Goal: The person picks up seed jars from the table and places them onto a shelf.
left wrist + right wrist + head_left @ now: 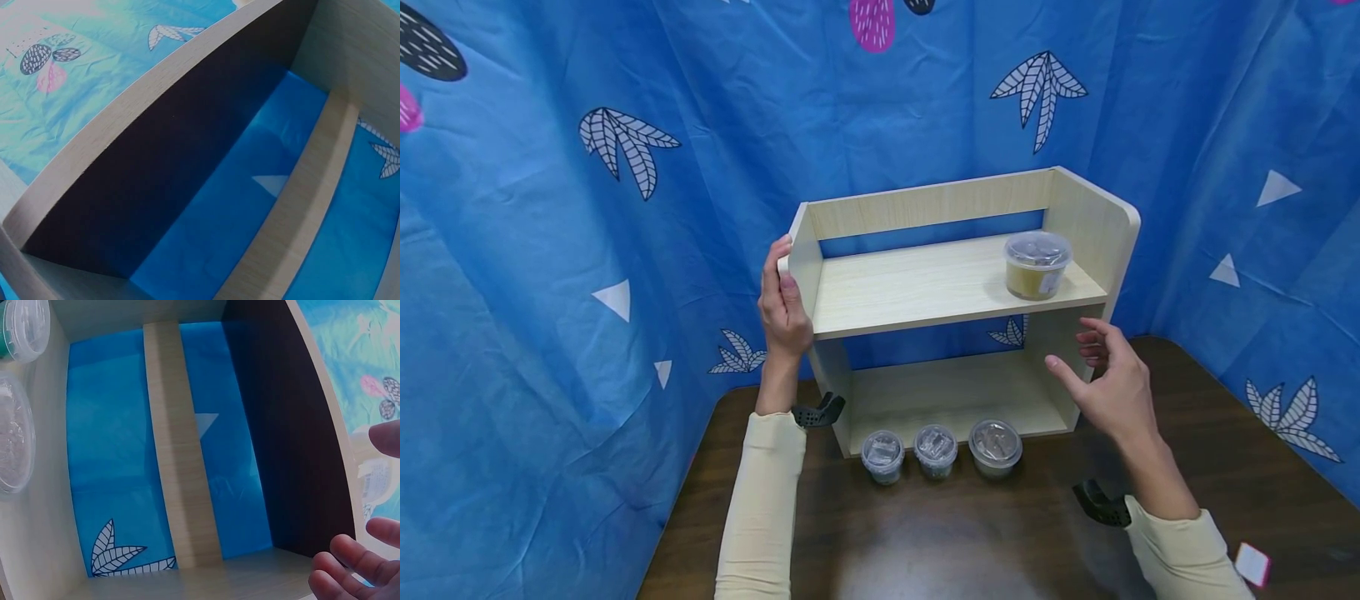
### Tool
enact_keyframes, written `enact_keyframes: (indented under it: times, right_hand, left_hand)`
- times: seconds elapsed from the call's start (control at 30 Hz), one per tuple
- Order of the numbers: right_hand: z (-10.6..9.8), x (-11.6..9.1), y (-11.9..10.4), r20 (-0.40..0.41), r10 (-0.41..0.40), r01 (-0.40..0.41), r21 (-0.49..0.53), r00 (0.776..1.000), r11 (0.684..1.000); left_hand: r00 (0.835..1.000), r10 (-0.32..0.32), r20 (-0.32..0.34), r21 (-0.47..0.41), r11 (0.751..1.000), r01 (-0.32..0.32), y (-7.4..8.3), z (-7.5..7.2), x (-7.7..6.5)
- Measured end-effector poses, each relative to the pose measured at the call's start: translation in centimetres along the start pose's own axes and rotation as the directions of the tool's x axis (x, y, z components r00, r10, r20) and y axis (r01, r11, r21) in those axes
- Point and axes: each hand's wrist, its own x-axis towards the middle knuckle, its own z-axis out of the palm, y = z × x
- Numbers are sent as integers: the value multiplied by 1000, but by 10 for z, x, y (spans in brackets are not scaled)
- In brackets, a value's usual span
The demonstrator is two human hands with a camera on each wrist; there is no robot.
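A pale two-tier wooden shelf (pixel 917 292) stands on the dark table. My left hand (pixel 785 308) holds the front edge of its left side panel, with the thumb by the edge and the fingers up along the outside. My right hand (pixel 1116 383) is spread in front of the lower right side, thumb apart from the fingers and nothing in it. On the upper board, near the right end, sits a lidded clear tub with yellow contents (pixel 1037 267). In the right wrist view, fingers (pixel 356 562) show beside the shelf's upper board.
Three small lidded clear tubs stand in a row at the shelf's front foot: a left one (pixel 882 457), a middle one (pixel 936 451) and a wider right one (pixel 995 447). A small white block (pixel 1252 564) lies at the table's right. Blue patterned cloth (pixel 925 100) hangs behind and along both sides.
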Motion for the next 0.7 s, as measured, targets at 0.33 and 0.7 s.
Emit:
enact_keyframes:
  times: [0.33, 0.7]
  right_hand:
    - [3, -4, 6, 13, 6, -6, 3, 1000, 1000]
    - [8, -8, 10, 38, 21, -21, -2, 999, 1000]
  left_hand:
    - [1000, 8, -2, -3, 1000, -8, -14, 2, -3]
    - [1000, -17, 7, -13, 1000, 17, -43, 1, -11]
